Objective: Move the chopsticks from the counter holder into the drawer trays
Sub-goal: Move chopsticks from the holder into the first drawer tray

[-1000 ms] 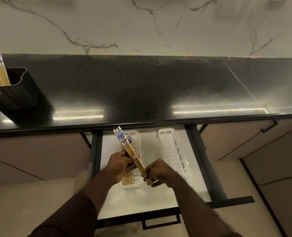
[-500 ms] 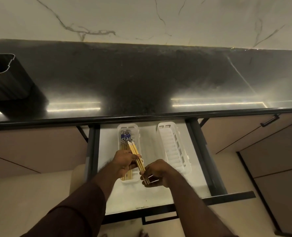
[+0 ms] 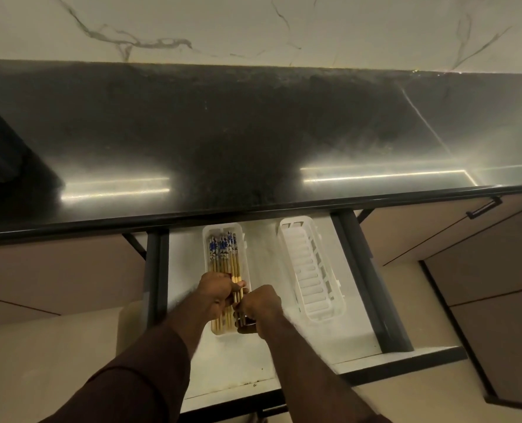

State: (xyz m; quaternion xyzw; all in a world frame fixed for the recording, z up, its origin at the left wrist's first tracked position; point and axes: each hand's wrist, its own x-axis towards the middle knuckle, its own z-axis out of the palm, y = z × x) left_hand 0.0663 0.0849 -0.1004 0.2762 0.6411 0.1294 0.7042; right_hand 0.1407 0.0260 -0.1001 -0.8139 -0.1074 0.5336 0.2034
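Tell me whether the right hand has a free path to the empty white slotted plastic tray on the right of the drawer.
Probably yes. The right hand sits just left of the empty white slotted plastic tray, with only bare drawer floor between them, though it would first have to let go of the chopsticks.

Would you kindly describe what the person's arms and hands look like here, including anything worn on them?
Both hands are bare: no gloves, rings or watch show on the left hand or the right hand. The left arm wears a dark brown long sleeve pushed back to mid-forearm. The right forearm is uncovered almost to the bottom edge of the picture, where a sliver of the same dark sleeve shows.
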